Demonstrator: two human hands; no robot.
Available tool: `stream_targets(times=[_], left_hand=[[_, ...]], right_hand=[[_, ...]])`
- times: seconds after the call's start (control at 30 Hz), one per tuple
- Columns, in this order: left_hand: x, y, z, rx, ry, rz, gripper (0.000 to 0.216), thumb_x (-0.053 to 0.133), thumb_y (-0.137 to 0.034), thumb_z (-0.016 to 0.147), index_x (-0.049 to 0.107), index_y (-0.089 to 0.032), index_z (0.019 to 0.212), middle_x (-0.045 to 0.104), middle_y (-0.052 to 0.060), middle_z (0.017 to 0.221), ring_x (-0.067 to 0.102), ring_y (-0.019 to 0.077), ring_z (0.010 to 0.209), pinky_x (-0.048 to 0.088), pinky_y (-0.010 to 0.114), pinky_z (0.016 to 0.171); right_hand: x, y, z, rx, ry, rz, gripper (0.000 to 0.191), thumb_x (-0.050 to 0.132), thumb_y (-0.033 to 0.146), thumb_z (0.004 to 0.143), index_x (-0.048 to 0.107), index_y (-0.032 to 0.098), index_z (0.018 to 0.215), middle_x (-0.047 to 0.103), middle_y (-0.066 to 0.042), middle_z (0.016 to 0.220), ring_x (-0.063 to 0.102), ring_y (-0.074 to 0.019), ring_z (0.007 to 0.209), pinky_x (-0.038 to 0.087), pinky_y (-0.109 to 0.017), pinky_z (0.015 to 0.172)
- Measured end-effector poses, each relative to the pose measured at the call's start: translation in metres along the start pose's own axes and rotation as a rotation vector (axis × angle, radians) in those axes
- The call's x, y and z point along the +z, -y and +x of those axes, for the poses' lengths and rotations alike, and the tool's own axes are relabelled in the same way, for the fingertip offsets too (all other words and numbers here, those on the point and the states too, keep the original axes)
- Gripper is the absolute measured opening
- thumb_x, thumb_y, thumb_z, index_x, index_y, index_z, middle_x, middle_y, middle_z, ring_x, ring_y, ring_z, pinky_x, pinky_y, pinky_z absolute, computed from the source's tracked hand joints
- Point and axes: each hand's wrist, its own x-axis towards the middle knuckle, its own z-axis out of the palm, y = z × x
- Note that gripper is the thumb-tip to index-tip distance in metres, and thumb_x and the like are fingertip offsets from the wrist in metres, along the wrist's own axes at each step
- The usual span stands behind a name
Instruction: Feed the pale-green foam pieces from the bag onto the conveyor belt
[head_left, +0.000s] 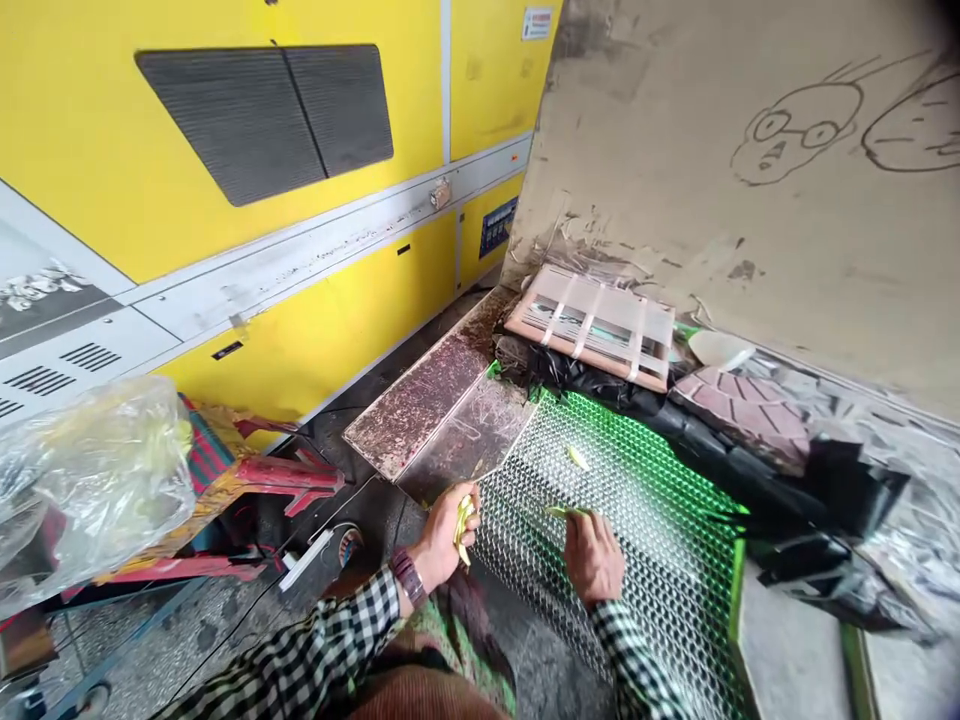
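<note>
The fingers of the left hand (448,538) curl shut around a small bunch of yellow-green strips (465,528), their ends poking out below the fist; what the strips are made of is too small to tell. The right hand (592,556) is almost closed, its thumb and fingers pinching one thin strip (566,511) that sticks out to the left, low over a dimpled mesh sheet (664,570) lit green from beneath at the far right. One loose strip (577,458) lies on the sheet, farther out than the right hand, and it is the only one resting there, while the rest of the strips in view are in the hands. The left hand is just beside the sheet's left edge, with a wristwatch (409,577) and a checked sleeve (315,640) behind it. Beyond the sheet lie a clear pane (469,435), a stained board (420,390) and black plastic (600,388), with a strapped wooden frame (589,325) on top of the plastic. A pink segmented slab (739,415) sits to the right, below doodled cardboard (750,230). To the left stand a yellow machine (300,130), a clear plastic bag (90,480) and a red stand (289,478)
</note>
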Motion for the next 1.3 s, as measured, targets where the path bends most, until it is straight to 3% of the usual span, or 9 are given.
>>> stream_targets(times=[0.27,0.37,0.5,0.67,0.9,1.03,1.1,1.2,1.3], left_hand=[[0.002,-0.007,-0.003,-0.035,0.012,-0.149,0.012,0.059,-0.026,0.087,0.056,-0.015,0.091,0.052,-0.004,0.074,0.043,0.0036,0.045,0.024,0.015,0.037],[0.005,-0.008,-0.001,0.005,-0.004,-0.256,0.013,0.059,-0.019,0.082,0.056,-0.015,0.094,0.054,-0.003,0.076,0.047,0.0048,0.049,0.029,0.016,0.039],[0.015,-0.006,0.003,0.112,-0.004,-0.305,0.023,0.061,-0.010,0.075,0.056,-0.015,0.096,0.056,-0.002,0.078,0.050,0.0058,0.054,0.035,0.017,0.045],[0.024,-0.006,0.006,0.168,0.009,-0.315,0.029,0.068,-0.006,0.073,0.060,-0.015,0.100,0.061,0.000,0.084,0.056,0.0073,0.062,0.044,0.019,0.055],[0.011,-0.018,0.009,0.163,-0.143,-0.258,0.021,0.063,0.000,0.082,0.061,-0.016,0.095,0.062,0.000,0.080,0.058,0.0067,0.061,0.047,0.018,0.057],[-0.001,-0.013,0.005,0.121,-0.095,-0.226,0.017,0.060,0.000,0.085,0.062,-0.014,0.095,0.065,0.003,0.083,0.060,0.0077,0.062,0.050,0.019,0.058],[-0.007,-0.009,0.001,0.115,-0.096,-0.207,0.017,0.062,-0.001,0.085,0.063,-0.014,0.095,0.066,0.004,0.086,0.060,0.0079,0.063,0.052,0.019,0.059],[-0.014,-0.004,-0.005,0.109,-0.092,-0.179,0.018,0.067,-0.003,0.082,0.064,-0.015,0.095,0.067,0.004,0.089,0.061,0.0082,0.064,0.053,0.019,0.059],[-0.020,-0.004,-0.011,0.114,-0.084,-0.163,0.022,0.072,-0.005,0.078,0.066,-0.016,0.096,0.068,0.005,0.092,0.063,0.0096,0.066,0.054,0.020,0.058]], right_hand=[[-0.012,0.014,-0.017,-0.023,0.064,0.008,0.022,0.042,0.019,0.103,0.064,0.021,0.101,0.070,-0.009,0.098,0.059,-0.0229,0.084,0.046,-0.035,0.075],[-0.029,0.049,-0.005,0.141,0.058,0.271,0.019,0.047,0.030,0.104,0.063,0.021,0.105,0.069,-0.009,0.099,0.063,-0.0233,0.089,0.050,-0.036,0.077],[-0.042,0.115,0.013,0.260,0.320,0.736,0.022,0.055,0.042,0.101,0.064,0.023,0.109,0.071,-0.005,0.101,0.067,-0.0201,0.088,0.053,-0.030,0.076],[-0.039,0.153,0.019,0.401,0.270,0.840,0.029,0.054,0.047,0.099,0.066,0.022,0.092,0.070,-0.003,0.083,0.063,-0.0191,0.073,0.048,-0.029,0.067],[-0.028,0.067,0.004,0.646,0.335,0.852,0.043,0.049,0.060,0.096,0.062,0.021,0.083,0.060,0.000,0.065,0.054,-0.0170,0.057,0.042,-0.027,0.052],[-0.016,-0.002,0.024,0.538,0.341,0.288,0.044,0.046,0.056,0.097,0.066,0.017,0.094,0.058,0.001,0.059,0.043,-0.0154,0.044,0.030,-0.026,0.044],[-0.007,-0.030,0.052,0.441,0.256,0.064,0.040,0.041,0.044,0.100,0.067,0.014,0.105,0.067,-0.006,0.075,0.048,-0.0161,0.050,0.032,-0.026,0.045],[0.009,-0.065,0.108,0.294,0.160,-0.086,0.038,0.048,0.022,0.094,0.063,0.017,0.128,0.064,-0.016,0.125,0.060,-0.0235,0.092,0.044,-0.030,0.064],[0.021,-0.095,0.155,0.211,0.187,-0.234,0.037,0.053,0.016,0.091,0.069,0.022,0.124,0.064,-0.013,0.127,0.055,-0.0259,0.106,0.043,-0.033,0.075]])
